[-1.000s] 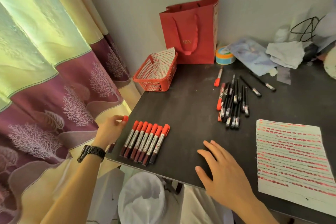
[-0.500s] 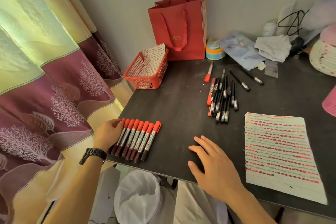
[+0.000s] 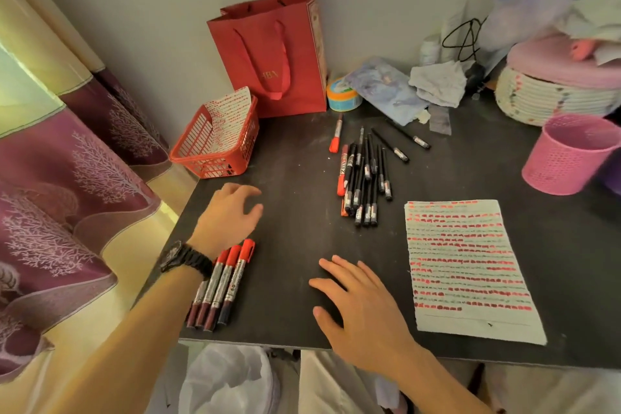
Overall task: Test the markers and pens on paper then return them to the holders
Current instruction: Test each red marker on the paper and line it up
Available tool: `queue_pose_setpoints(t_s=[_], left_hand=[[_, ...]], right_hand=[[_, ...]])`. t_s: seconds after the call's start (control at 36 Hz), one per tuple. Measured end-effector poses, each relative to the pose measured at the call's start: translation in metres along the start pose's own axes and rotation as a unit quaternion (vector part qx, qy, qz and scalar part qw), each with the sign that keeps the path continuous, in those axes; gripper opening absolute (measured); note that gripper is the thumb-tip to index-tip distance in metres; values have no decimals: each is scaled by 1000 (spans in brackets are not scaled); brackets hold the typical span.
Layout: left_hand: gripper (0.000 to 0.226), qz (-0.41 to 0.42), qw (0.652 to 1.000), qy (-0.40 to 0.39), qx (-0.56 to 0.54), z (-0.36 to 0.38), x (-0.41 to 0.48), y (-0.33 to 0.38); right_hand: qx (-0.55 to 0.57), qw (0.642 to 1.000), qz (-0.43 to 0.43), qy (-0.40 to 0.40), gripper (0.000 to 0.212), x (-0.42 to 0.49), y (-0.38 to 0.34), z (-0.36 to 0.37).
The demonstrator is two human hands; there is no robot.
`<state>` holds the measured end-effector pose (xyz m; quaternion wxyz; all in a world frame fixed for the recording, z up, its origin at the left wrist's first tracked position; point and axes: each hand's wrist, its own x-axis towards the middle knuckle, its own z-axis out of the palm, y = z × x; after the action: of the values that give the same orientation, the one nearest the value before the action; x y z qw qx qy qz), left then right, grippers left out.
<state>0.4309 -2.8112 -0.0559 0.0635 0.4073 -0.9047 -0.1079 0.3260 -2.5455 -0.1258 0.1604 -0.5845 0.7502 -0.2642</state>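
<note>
The left hand (image 3: 232, 213) hangs above the table (image 3: 295, 158) with its fingers loosely curled and nothing in them, which reads as a reach in progress; the right hand (image 3: 361, 302) lies flat on the table, fingers spread and empty, probably steadying the body. Just under the left wrist the red markers (image 3: 228, 279) lie side by side, caps pointing away, seemingly a sorted, already tested batch near the table's front edge; the black pens (image 3: 364, 181) lie in a looser pile mid-table, likely awaiting their turn; the paper (image 3: 467, 265), covered in red strokes, lies to the right; the red basket (image 3: 215, 148) and the pink holder (image 3: 568, 158) stand at the far left and far right. Half a second earlier the left hand was at the left end of the marker row; now it has lifted clear and moved forward, while the right hand has stayed put.
</note>
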Motion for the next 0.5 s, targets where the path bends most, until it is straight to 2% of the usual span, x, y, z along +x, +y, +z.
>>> queue_pose_setpoints(t_s=[0.08, 0.25, 0.36, 0.5], left_hand=[[41, 64, 997, -37, 3, 11, 34, 37], [48, 107, 992, -62, 1, 36, 94, 94], [55, 113, 992, -60, 20, 47, 125, 107], [64, 126, 983, -115, 63, 59, 146, 104]], right_hand=[[18, 1000, -2, 18, 45, -1, 0, 0], [35, 998, -3, 45, 38, 0, 1, 3], [38, 998, -2, 55, 38, 2, 1, 5], [48, 997, 16, 59, 36, 5, 1, 4]])
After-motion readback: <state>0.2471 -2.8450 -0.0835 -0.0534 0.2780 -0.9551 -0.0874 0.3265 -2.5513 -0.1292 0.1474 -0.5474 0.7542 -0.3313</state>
